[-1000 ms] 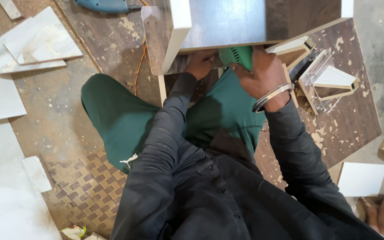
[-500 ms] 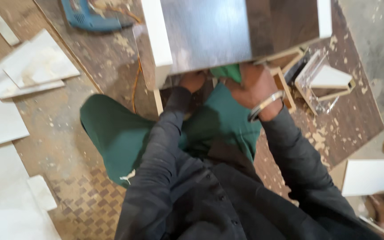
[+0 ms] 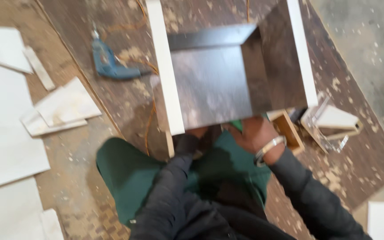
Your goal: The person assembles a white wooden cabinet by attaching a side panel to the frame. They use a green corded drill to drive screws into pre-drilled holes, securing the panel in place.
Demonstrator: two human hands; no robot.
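Note:
A dark wooden box [image 3: 214, 84] with white-edged side panels lies open-side up on the floor in front of me. My right hand [image 3: 252, 133], with a metal bangle on its wrist, is closed around a green tool [image 3: 238, 125] at the box's near edge; most of the tool is hidden under the hand and the box. My left hand [image 3: 196, 132] is right beside it at the same edge, mostly covered by the panel and my dark sleeve, so its grip cannot be seen. My knees in green trousers sit just below both hands.
A blue power drill [image 3: 110, 62] with an orange cord lies left of the box. White board offcuts [image 3: 63, 109] and large white sheets [image 3: 5, 138] lie at the left. A small wooden tray [image 3: 288, 130] and a clear plastic holder [image 3: 330, 126] sit to the right, amid sawdust.
The view has tilted up and the box now fills more of the frame. Both hands stay at its near edge, with the green tool more hidden than before.

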